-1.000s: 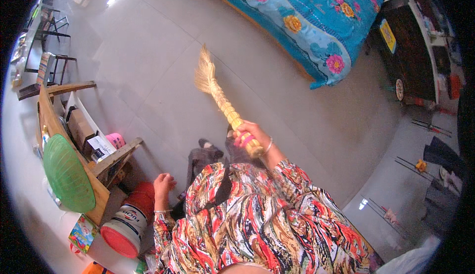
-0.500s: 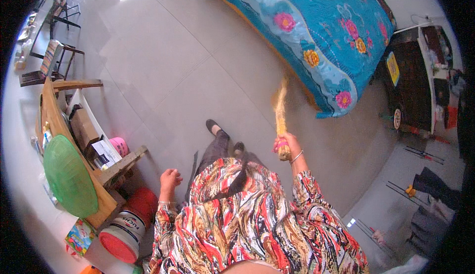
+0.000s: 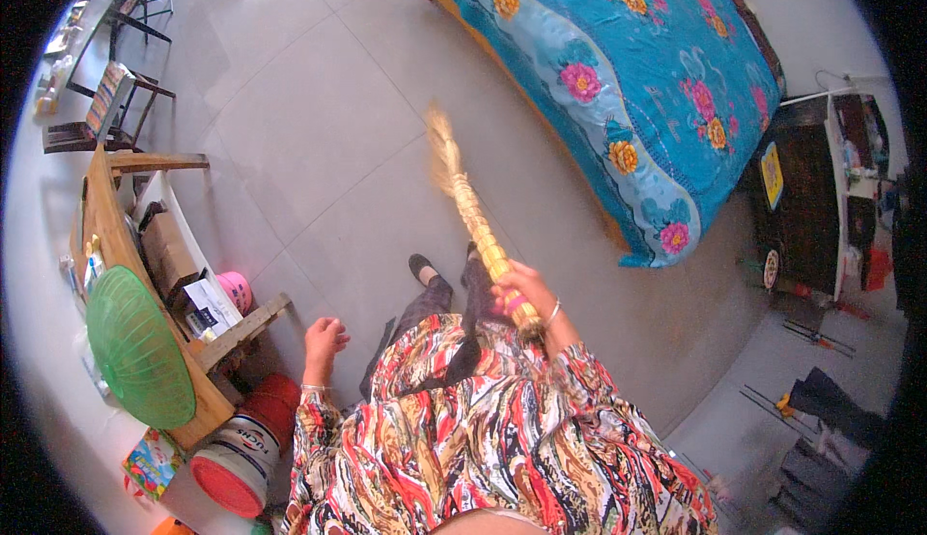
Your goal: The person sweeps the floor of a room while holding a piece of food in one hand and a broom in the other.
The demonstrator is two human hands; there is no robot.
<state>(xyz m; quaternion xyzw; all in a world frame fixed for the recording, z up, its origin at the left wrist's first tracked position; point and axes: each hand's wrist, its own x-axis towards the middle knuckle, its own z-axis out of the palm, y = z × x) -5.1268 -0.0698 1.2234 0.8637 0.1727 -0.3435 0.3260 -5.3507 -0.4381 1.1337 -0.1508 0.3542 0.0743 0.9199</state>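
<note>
Open passage: grey tiled floor is lying bare ahead and to the left of the broom, whose blurred bristle end is reaching out over it.
Right side: bed with blue flowered cover is closing off the floor near the right hand; dark cabinet is standing beyond it.
Left side: wooden table with green mesh cover and white bucket with red lid are crowding the left hand.

One straw broom, one bed with floral blue cover, one green mesh food cover, one wooden table, one pink bowl, one white bucket with red lid, two chairs, two hands: left hand, right hand.
</note>
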